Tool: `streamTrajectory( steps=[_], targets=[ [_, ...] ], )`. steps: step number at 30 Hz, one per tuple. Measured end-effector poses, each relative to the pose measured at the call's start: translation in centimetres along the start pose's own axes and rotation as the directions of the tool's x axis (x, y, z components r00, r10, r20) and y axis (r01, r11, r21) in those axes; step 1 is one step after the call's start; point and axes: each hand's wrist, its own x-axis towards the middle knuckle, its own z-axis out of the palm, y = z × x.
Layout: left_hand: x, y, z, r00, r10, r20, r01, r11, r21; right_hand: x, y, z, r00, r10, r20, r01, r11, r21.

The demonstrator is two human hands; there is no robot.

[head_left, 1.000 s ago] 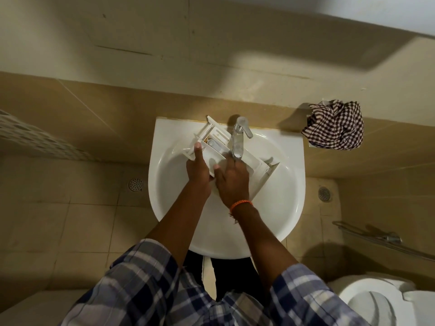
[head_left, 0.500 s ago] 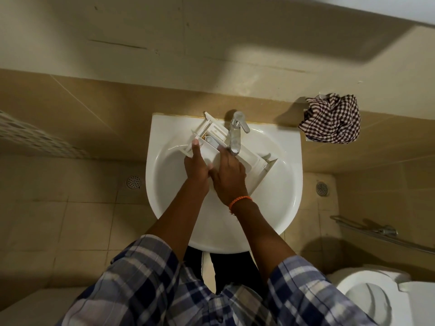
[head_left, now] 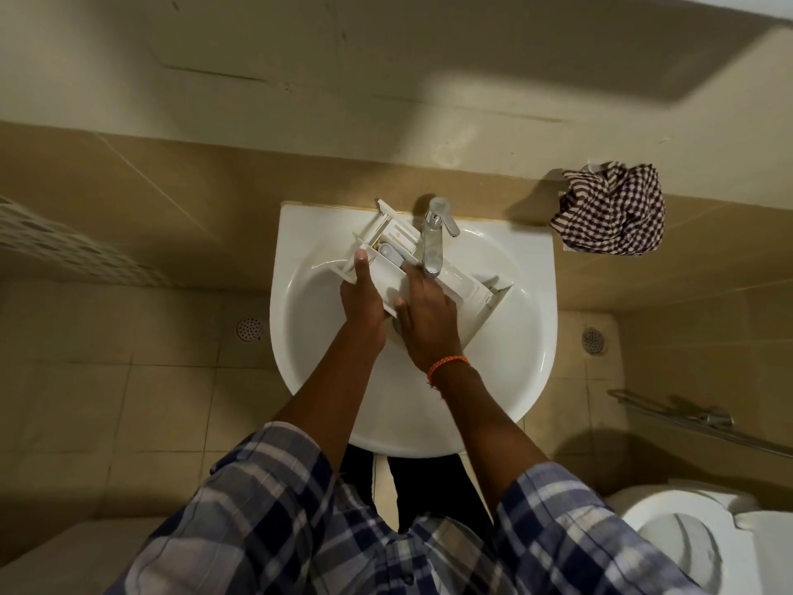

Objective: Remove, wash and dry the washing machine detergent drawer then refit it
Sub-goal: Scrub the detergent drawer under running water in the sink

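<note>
The white detergent drawer [head_left: 392,240] lies slantwise across the white sink [head_left: 506,380], its back end at the sink's rear left, its front panel [head_left: 493,294] at the right. It sits under the chrome tap [head_left: 433,238]. My left hand [head_left: 362,302] grips the drawer's near left edge, thumb stretched up along it. My right hand [head_left: 425,319], with an orange band at the wrist, rests over the drawer's middle, fingers reaching inside under the tap spout. Whether water runs from the tap cannot be seen.
A checked brown-and-white cloth [head_left: 609,210] lies bunched on the ledge right of the sink. A toilet [head_left: 695,547] stands at the lower right, with a chrome rail [head_left: 695,423] above it. Floor drains [head_left: 249,329] sit on both sides of the sink.
Both hands stay on the drawer. My right hand has slid a little along the drawer's inside under the tap. The camera view has shifted slightly.
</note>
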Motion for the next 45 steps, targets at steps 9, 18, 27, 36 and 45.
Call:
streamTrajectory(
  steps=[9,18,27,36,45],
  targets=[
    [-0.6,-0.2,0.3,0.999,0.006,-0.047,-0.005,1.000,0.015,-0.2,-0.8,0.3,0.982,0.148,-0.120,-0.165,0.976,-0.141],
    [-0.9,-1.1,-1.4,0.999,0.018,-0.045,-0.021,0.998,-0.067,-1.2,-0.1,0.1,0.984,0.098,-0.148,-0.115,0.987,-0.109],
    [-1.7,-1.1,-3.4,0.995,-0.059,-0.086,0.045,0.987,-0.153,-1.5,0.7,-0.5,0.999,0.053,0.011,-0.054,0.995,0.088],
    [-3.9,-2.7,-4.2,0.986,-0.123,-0.108,0.094,0.966,-0.241,-1.4,-2.3,-0.7,0.982,0.145,0.119,-0.161,0.976,0.144],
    [-7.0,-5.3,-3.8,0.962,-0.264,-0.065,0.223,0.903,-0.367,-4.1,0.3,-1.8,0.934,0.242,-0.263,-0.257,0.966,-0.026]
  ],
)
